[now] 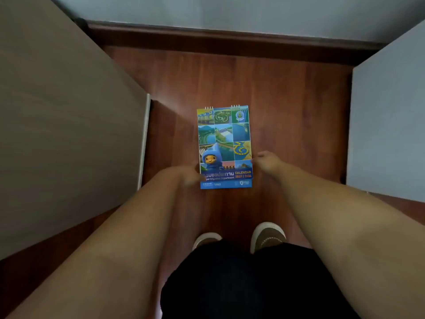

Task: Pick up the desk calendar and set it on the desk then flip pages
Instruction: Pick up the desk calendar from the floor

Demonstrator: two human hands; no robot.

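Note:
The desk calendar (pixel 224 146) lies flat on the wooden floor in the middle of the head view, its spiral binding at the far end. Its cover shows a grid of blue and green photos, a blue mascot and the word CALENDAR. My left hand (pixel 188 177) is blurred and touches the calendar's near left edge, fingers over the corner. My right hand (pixel 264 161) touches the near right edge, fingers curled at it. Whether either hand grips the calendar is unclear. The desk (pixel 64 125), a brown-grey slab, fills the left side.
A dark wooden skirting board (pixel 230 42) runs along the pale wall ahead. A grey-white panel (pixel 388 125) stands on the right. My two shoes (pixel 268 236) and dark shorts (pixel 248 284) are below the calendar. Reddish floor (pixel 299 111) surrounds the calendar.

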